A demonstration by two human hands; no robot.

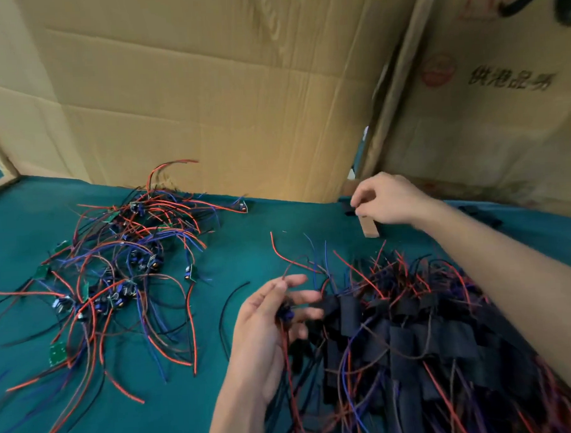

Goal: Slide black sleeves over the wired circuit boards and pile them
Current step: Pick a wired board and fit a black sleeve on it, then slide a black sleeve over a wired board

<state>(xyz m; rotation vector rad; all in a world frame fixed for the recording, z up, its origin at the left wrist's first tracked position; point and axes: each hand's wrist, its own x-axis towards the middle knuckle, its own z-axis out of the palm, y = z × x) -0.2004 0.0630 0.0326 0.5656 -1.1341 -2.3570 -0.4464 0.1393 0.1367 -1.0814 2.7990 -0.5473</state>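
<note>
A tangle of bare green circuit boards (pixel 116 276) with red, blue and black wires lies on the left of the green table (pixel 253 250). A pile of boards in black sleeves (pixel 407 345) fills the lower right. My left hand (pixel 269 328) holds one wired board (pixel 285 311) at the pile's left edge, its wires trailing down past the palm. My right hand (pixel 388 198) reaches to the back of the table and pinches a small black sleeve (pixel 348 209) with curled fingers, beside a small wooden block (pixel 369 227).
Large cardboard boxes (pixel 226 97) stand along the table's back edge. A box with printed characters (pixel 508 108) stands at the right. More black sleeves (pixel 480 214) lie behind my right forearm. A loose black wire (pixel 229 304) lies between the two piles.
</note>
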